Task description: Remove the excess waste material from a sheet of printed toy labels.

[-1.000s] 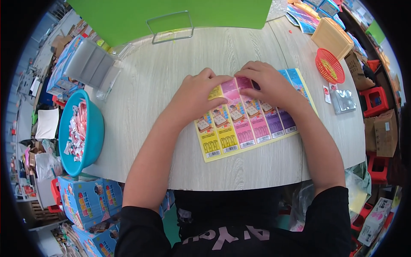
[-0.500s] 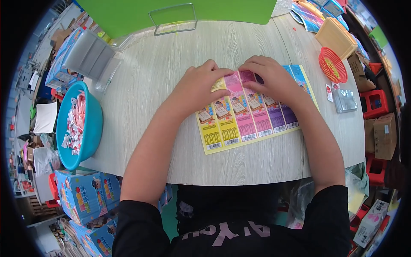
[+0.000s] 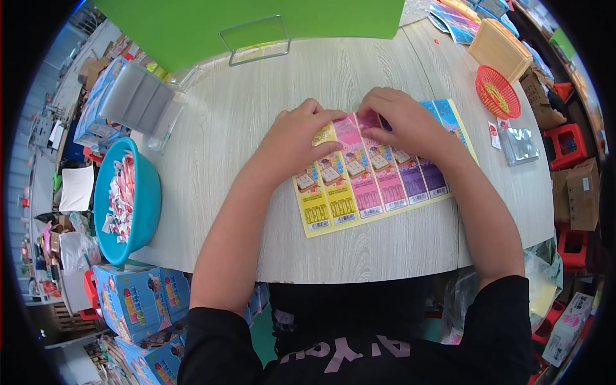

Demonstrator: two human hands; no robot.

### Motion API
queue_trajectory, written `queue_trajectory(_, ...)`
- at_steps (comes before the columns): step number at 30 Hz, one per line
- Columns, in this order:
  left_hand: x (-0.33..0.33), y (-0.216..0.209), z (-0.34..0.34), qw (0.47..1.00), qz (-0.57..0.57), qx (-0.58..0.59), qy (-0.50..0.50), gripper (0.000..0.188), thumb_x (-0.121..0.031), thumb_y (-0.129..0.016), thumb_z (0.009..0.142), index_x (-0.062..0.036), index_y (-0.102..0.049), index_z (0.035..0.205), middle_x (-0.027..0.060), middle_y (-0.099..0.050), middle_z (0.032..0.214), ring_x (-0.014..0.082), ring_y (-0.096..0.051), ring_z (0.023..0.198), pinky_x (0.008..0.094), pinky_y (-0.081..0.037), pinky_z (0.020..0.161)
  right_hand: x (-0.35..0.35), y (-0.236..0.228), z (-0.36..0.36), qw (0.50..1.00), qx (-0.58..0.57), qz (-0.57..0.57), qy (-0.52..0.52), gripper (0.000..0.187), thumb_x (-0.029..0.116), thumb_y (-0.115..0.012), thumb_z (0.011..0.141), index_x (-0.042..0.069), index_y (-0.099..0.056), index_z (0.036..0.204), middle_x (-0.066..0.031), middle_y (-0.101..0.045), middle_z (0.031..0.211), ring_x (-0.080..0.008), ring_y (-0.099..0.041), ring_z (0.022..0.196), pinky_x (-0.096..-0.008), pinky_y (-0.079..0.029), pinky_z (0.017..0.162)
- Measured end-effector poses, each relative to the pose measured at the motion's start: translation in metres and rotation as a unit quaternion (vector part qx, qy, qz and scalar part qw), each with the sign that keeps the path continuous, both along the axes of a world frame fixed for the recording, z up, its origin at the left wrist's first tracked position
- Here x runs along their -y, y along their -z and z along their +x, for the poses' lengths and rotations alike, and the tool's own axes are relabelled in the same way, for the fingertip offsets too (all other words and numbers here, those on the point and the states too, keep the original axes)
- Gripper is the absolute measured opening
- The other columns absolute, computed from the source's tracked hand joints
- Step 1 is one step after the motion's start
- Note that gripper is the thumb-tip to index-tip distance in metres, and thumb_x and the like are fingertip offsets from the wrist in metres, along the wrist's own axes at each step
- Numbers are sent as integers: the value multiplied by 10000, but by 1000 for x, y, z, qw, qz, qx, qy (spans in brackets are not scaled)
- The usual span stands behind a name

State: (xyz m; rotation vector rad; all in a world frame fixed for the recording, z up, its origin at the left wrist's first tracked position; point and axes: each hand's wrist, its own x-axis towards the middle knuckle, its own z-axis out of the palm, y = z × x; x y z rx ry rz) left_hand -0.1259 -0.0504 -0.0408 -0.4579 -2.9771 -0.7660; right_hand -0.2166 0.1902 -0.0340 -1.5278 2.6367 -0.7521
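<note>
A printed sheet (image 3: pixel 372 186) of side-by-side strips in yellow, pink, purple and blue lies on the table in front of me. My left hand (image 3: pixel 296 140) is on its far left part, fingers curled at the yellow and pink strips and thumb lying on the print. Close by, my right hand (image 3: pixel 405 125) bends its fingers round the far edge at the dark pink strip, thumb below them. A small gap separates the two hands, and pink print shows in it. My palms hide the far corners of several strips, and some fingertips are out of sight.
On the left stands a teal basin (image 3: pixel 149 205) of wrapped pieces, with a grey plastic tray (image 3: pixel 138 96) behind it. A red basket (image 3: pixel 497 93) and clear packets (image 3: pixel 518 146) lie at the right. A wire stand (image 3: pixel 256 42) touches the green panel (image 3: pixel 333 16). Blue boxes (image 3: pixel 131 305) sit below left.
The view has shifted slightly. Both hands stay at the far edge of the sheet in nearly the same pose, with only slight finger movement.
</note>
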Motion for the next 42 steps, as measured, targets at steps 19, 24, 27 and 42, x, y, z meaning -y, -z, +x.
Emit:
queue_trajectory(19,3,4,-1,1000,28,0,-2,485,-320,-778,867,-176,-663,1316,94,-632,1108,330,-659,977,438,-530,908,2,12,-6,998,-37,-30,-32,314,131,-737,872,51,-658,1166,-115,-634,1074,-299,-616,1027,-397,-507,928)
queue_trajectory(24,4,8,-3,1000,25,-15,-6,481,-315,-775,871,-181,-662,1318,88,-633,1112,330,-659,982,441,-539,904,3,8,-7,998,-34,-35,-40,218,111,-731,874,40,-628,1053,-110,-628,1027,-296,-618,986,-388,-511,885)
queue_trajectory(27,3,10,0,1000,17,-17,-12,474,-320,-768,877,-188,-661,1320,85,-634,1117,320,-654,1003,441,-532,910,2,9,-9,996,-62,-40,-44,165,92,-716,883,34,-610,996,-111,-624,1006,-299,-616,969,-382,-512,867)
queue_trajectory(42,59,32,-15,968,-122,-166,-143,439,-336,-691,932,-167,-645,1335,68,-641,1196,267,-561,1216,483,-434,1019,-6,1,-7,988,-103,-111,-5,102,28,-658,906,34,-600,990,-104,-642,1045,-300,-608,1069,-391,-473,970)
